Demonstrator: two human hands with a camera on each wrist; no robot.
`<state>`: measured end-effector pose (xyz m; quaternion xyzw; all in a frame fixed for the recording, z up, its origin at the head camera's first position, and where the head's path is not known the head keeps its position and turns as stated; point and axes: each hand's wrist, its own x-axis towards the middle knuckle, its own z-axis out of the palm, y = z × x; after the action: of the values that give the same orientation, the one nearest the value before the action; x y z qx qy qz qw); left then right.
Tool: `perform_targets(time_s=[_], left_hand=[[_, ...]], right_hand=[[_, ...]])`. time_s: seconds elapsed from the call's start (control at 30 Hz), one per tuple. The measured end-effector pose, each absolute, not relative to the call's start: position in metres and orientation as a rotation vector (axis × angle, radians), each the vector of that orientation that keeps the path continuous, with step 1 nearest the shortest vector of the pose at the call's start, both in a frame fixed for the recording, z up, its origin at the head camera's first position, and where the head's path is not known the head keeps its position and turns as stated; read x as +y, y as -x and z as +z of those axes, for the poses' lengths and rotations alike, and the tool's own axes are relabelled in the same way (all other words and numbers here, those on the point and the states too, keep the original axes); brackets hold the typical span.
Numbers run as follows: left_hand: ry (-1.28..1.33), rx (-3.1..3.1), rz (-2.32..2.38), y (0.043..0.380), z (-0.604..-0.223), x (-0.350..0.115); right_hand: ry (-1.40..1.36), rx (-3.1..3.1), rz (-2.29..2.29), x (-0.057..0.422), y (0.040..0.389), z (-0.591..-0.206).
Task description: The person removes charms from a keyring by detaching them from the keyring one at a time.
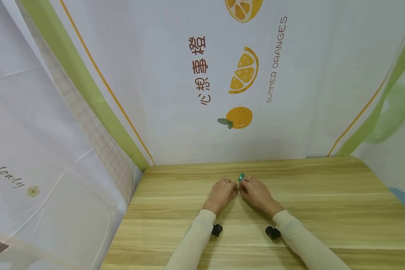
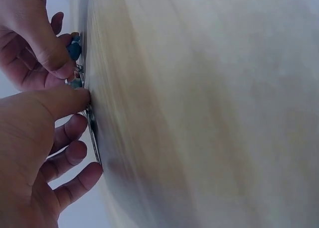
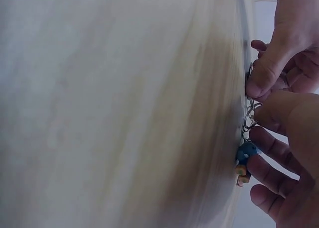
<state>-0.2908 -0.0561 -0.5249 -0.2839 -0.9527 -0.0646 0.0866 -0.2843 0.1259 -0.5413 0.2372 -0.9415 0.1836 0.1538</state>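
Both hands meet close over the wooden table, toward its far side. My left hand (image 1: 221,193) pinches a thin silver metal piece (image 2: 94,141) between thumb and fingers; most of it is hidden, and its kind cannot be told. With thumb and forefinger, my right hand (image 1: 256,192) pinches a metal key ring (image 3: 247,114) right beside the left fingertips. From the ring a short chain leads to a small teal figure charm (image 3: 245,152) with orange-yellow parts. That charm lies just beyond the right fingers in the head view, low against the tabletop.
Around the hands spreads the light wood tabletop (image 1: 175,221). A white cloth (image 1: 175,131) printed with oranges hangs behind its far edge, and another cloth (image 1: 64,195) hangs along the left. Black camera mounts (image 1: 273,233) sit at the wrists.
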Motion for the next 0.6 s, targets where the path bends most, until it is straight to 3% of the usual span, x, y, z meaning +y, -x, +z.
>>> perform_targets(time_s=[0.6], left_hand=[[0.93, -2.734, -0.392, 0.2924, -0.5239, -0.0613]], right_hand=[[-0.664, -2.585, 0.565, 0.1217, 0.2847, -0.5379]])
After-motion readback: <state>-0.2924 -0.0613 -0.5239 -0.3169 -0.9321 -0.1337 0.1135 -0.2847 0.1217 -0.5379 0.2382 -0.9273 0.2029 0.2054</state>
